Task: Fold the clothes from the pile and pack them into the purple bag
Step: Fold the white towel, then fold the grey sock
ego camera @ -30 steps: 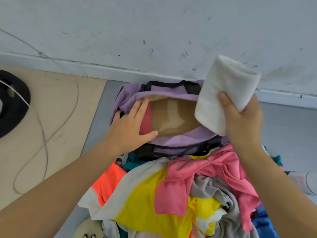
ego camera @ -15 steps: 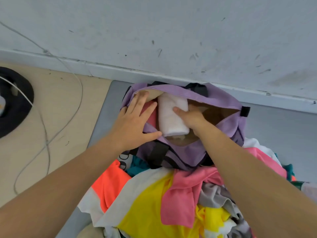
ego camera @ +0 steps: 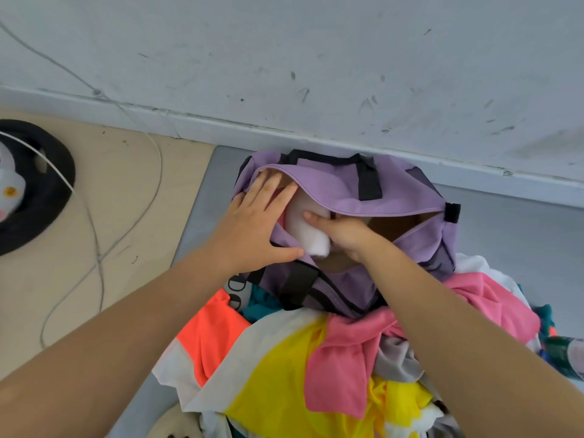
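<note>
The purple bag (ego camera: 347,191) with black straps lies open against the wall's base. Inside its mouth sits a folded white garment (ego camera: 311,232), beside a pink folded piece that is mostly hidden. My right hand (ego camera: 341,233) is down in the opening and grips the white garment, thumb on top. My left hand (ego camera: 256,222) lies flat with straight fingers on the bag's left rim, its fingertips reaching into the opening. The pile of clothes (ego camera: 300,368), with pink, yellow, orange, white and grey pieces, lies in front of the bag.
A grey mat (ego camera: 521,241) lies under the bag and the pile. To the left is a wooden floor with a thin grey cable (ego camera: 94,248) and a black round object (ego camera: 41,191). The white wall (ego camera: 316,58) stands right behind the bag.
My right hand brought the folded white garment down from above the bag into its opening and has pushed it deeper. The bag's far flap now hangs over the garment. My left hand stayed on the rim.
</note>
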`<action>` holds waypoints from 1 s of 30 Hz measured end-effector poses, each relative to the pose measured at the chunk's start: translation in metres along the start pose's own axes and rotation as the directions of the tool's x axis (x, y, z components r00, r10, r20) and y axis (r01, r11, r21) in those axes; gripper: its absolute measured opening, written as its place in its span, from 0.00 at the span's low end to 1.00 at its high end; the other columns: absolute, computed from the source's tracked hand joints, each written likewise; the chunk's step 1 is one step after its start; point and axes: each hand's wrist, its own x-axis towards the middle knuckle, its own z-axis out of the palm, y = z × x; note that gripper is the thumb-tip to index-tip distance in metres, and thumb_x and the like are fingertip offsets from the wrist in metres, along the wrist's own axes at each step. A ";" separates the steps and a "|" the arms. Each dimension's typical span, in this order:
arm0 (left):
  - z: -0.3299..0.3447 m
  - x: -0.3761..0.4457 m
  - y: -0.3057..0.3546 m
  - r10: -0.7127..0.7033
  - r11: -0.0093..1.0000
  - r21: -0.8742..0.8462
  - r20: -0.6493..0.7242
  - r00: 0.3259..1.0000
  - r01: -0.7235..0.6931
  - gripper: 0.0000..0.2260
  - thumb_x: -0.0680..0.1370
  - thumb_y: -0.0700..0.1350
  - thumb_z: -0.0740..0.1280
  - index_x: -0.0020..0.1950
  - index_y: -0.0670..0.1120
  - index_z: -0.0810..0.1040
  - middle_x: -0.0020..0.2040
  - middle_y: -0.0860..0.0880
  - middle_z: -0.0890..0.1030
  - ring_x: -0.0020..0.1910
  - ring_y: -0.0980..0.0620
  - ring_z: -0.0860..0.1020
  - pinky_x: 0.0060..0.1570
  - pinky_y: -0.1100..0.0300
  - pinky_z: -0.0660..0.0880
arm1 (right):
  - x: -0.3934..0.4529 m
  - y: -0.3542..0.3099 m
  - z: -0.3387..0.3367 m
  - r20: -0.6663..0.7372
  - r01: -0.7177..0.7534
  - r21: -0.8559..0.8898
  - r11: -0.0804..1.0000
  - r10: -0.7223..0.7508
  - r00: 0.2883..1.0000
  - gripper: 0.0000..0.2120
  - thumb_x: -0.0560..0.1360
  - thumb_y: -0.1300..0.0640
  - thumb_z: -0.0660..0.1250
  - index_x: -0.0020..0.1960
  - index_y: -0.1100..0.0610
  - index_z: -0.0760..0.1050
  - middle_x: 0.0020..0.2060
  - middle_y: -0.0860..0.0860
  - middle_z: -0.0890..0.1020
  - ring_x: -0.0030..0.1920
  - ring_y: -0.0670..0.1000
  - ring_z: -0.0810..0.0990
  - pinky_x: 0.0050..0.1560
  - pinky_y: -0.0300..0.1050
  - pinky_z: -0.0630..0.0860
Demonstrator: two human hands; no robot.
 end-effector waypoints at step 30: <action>0.039 -0.085 0.141 0.012 0.990 -0.131 0.463 0.886 0.055 0.15 0.74 0.62 0.69 0.50 0.51 0.74 0.48 0.53 0.76 0.48 0.49 0.75 0.45 0.53 0.73 | -0.205 0.145 -0.019 -0.128 0.263 -0.670 0.694 -0.457 0.880 0.08 0.72 0.55 0.73 0.44 0.61 0.80 0.41 0.53 0.80 0.48 0.57 0.78 0.45 0.48 0.68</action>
